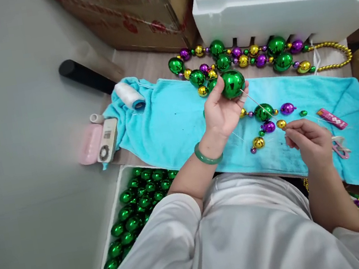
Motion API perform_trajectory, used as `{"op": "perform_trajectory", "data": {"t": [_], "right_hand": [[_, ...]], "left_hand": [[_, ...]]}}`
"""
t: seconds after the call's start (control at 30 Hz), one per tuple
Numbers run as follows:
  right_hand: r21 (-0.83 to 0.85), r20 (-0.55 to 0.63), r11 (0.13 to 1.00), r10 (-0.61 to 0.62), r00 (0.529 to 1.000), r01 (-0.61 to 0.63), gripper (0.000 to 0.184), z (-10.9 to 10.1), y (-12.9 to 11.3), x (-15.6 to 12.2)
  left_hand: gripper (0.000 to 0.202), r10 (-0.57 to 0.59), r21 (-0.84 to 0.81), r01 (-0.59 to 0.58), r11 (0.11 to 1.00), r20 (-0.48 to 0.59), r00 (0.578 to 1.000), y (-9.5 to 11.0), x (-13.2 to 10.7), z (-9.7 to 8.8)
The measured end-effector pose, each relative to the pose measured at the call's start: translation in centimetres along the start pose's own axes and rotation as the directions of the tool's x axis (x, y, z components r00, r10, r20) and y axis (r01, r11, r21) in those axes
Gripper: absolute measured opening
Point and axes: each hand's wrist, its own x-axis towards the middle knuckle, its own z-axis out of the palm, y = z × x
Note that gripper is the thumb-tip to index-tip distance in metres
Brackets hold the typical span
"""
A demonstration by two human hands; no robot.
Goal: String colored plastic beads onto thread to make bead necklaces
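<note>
My left hand (222,111), with a green bangle on the wrist, is closed around a large shiny green bead (233,83). A long thin needle (259,105) runs from that bead down to my right hand (311,140), whose thumb and forefinger are pinched at its lower end. By those fingertips is a gold bead (281,124); whether it sits on the needle I cannot tell. Between the hands, on a turquoise towel (170,122), lie another large green bead (263,112), purple beads (268,127) and a lower gold bead (258,142). A small green bead (303,113) lies apart.
A finished-looking bead string (276,46) lies behind the towel. A white thread spool (129,94) and a small device (108,139) are left. A pink packet (331,119) and small scissors (341,148) lie right. Bead-filled boxes include a white foam one (268,7).
</note>
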Motion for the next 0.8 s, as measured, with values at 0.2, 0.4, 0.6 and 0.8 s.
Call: {"op": "perform_trajectory", "data": {"t": [0.2,0.4,0.6,0.8], "right_hand": [[-0.003,0.030,0.998,0.058,0.998,-0.058,0.006,0.5,1.1,-0.6],[-0.047,0.030,0.998,0.036,0.999,-0.035,0.012,0.9,1.7,-0.5],[-0.026,0.042,0.999,0.034,0.999,-0.033,0.014,1.6,2.2,-0.4],[0.069,0.045,0.996,0.053,0.998,-0.056,0.016,2.1,2.5,-0.2]], "left_hand": [[0.018,0.039,0.010,-0.040,0.999,0.078,0.996,-0.1,-0.4,-0.9],[0.032,0.147,0.081,-0.162,0.983,0.170,0.975,-0.7,-1.2,-1.3],[0.044,0.160,0.183,-0.219,0.958,0.292,0.943,-2.2,-2.3,-1.3],[0.048,0.135,0.275,-0.258,0.926,0.397,0.908,-4.5,-3.2,-1.7]]}}
